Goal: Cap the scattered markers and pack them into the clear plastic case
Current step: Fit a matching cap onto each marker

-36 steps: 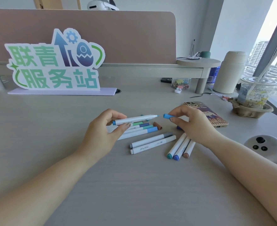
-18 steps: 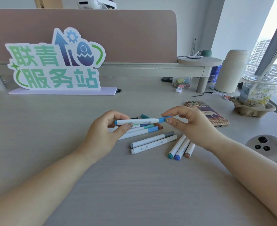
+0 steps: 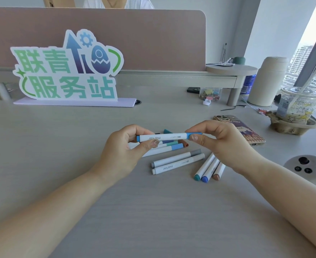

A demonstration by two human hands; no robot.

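A white marker (image 3: pixel 169 137) with blue ends is held level above the desk between both hands. My left hand (image 3: pixel 123 146) grips its left end. My right hand (image 3: pixel 220 140) pinches the blue cap (image 3: pixel 191 135), which sits on the marker's right end. Under and behind the held marker lie a few more markers (image 3: pixel 164 148) and a loose teal cap (image 3: pixel 167 131). Two grey-ended markers (image 3: pixel 177 161) lie in front, and three markers (image 3: pixel 207 169) with teal, blue and brown ends lie below my right wrist. No clear plastic case is in view.
A phone (image 3: pixel 246 131) lies behind my right hand. A plastic cup (image 3: pixel 298 107) in a cardboard holder, a cream flask (image 3: pixel 268 81) and a shelf riser (image 3: pixel 231 71) stand at the back right. A standing sign (image 3: pixel 68 69) is back left. A white device (image 3: pixel 307 168) sits at right.
My right hand brought the blue cap to the marker's bare tip and pushed it on. The left hand kept holding the marker.
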